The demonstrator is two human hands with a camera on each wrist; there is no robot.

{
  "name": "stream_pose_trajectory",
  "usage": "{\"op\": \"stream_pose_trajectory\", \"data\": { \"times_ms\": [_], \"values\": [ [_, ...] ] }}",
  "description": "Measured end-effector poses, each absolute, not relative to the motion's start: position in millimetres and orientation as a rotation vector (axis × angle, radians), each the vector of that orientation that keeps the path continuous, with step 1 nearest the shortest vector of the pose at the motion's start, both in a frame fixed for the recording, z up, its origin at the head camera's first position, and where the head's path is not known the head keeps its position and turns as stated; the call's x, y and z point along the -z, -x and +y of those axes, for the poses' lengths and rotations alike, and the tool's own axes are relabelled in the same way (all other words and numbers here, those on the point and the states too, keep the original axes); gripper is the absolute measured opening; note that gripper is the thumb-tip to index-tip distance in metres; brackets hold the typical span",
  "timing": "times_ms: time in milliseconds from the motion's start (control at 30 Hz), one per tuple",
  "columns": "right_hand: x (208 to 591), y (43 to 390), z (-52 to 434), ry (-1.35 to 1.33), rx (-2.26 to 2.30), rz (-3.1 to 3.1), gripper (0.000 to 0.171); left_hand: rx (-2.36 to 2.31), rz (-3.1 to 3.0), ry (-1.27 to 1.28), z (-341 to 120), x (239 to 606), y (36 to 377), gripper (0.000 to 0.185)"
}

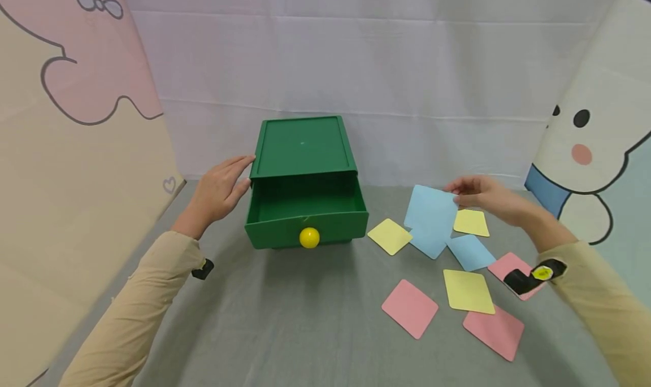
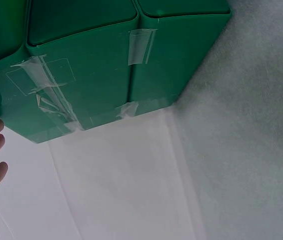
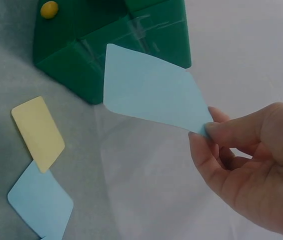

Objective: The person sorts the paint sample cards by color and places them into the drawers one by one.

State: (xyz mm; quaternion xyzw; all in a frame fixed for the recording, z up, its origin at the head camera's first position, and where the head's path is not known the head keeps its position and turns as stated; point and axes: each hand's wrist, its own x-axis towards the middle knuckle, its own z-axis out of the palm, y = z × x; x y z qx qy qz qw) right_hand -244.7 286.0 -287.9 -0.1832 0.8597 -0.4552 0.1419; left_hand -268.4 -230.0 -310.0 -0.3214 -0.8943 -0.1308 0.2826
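Observation:
A green box [image 1: 304, 149] stands upright with its drawer [image 1: 274, 231] pulled out, and the visible inside of the drawer holds nothing. On the drawer's front is a yellow knob [image 1: 309, 238]. At the box's left side, my left hand [image 1: 216, 190] has its fingers extended, fingertips at the upper edge; whether they press on it I cannot tell. To the right, my right hand [image 1: 490, 199] pinches a light blue card [image 3: 149, 90] by one corner between thumb and fingers. That card is raised above the table and partly covers another blue card [image 1: 431, 241] in the head view.
Right of the box lie yellow cards [image 1: 389, 237], a blue card [image 1: 471, 252] and pink cards [image 1: 409, 309] on the grey cloth [image 1: 229, 319]. One yellow card [image 1: 468, 291] overlaps a pink card [image 1: 495, 333]. A white curtain [image 1: 386, 70] hangs behind; printed panels [image 1: 76, 206] flank both sides.

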Motion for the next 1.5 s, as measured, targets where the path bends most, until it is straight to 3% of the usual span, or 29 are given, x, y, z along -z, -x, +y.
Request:
{"op": "stream_pose_trajectory", "data": {
  "times_ms": [667, 1067, 1500],
  "values": [
    [207, 260, 201, 0.68, 1.353, 2.41, 0.027, 0.344, -2.397, 0.866, -229, 311, 272, 0.053],
    [217, 273, 146, 0.71, 1.392, 2.316, 0.026, 0.353, -2.385, 0.87, -235, 312, 272, 0.057],
    [224, 269, 123, 0.73, 1.376, 2.308, 0.024, 0.341, -2.402, 0.862, -234, 310, 269, 0.053]
  ]
}}
